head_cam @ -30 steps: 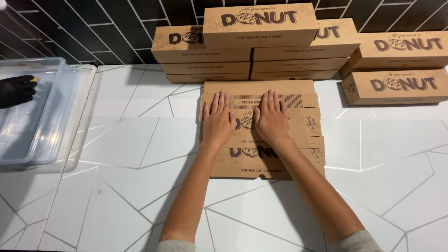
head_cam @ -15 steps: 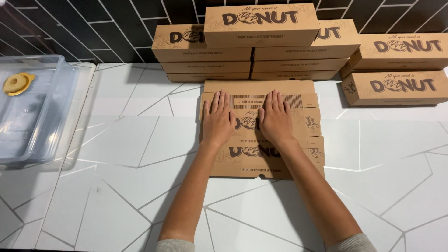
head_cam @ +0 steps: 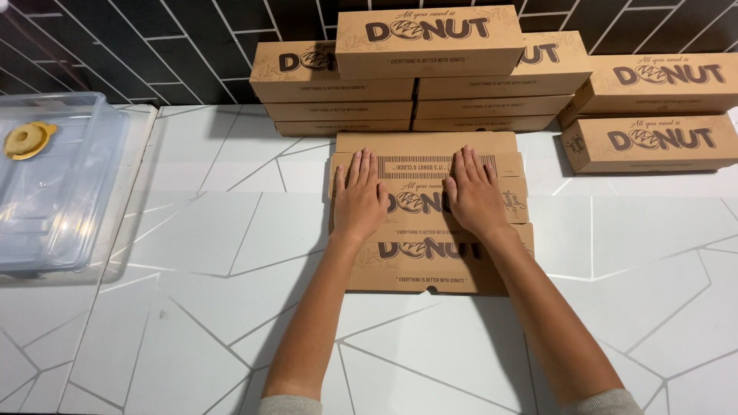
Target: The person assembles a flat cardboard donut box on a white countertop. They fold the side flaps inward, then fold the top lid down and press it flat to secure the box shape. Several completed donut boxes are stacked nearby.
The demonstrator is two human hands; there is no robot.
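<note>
Little shifts since a second ago: left hand (head_cam: 359,200) and right hand (head_cam: 473,196) stay flat, fingers spread, pressing the unfolded box (head_cam: 430,265) onto the desk (head_cam: 215,253); a doughnut (head_cam: 25,140) now sits in the tub (head_cam: 61,223), gloved hand gone.

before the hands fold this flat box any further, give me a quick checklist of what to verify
1. Both hands on the flat box: ok, left hand and right hand lie palms down on it.
2. Box flat on the counter: ok, not yet folded up.
3. Room behind the box: not ok, the stack of boxes stands close behind its far edge.
4. Room to the right: ok, the two side boxes sit apart.
5. Clear tub with the doughnut: ok, well off to the left.
6. Creases lined up: cannot tell.
</note>
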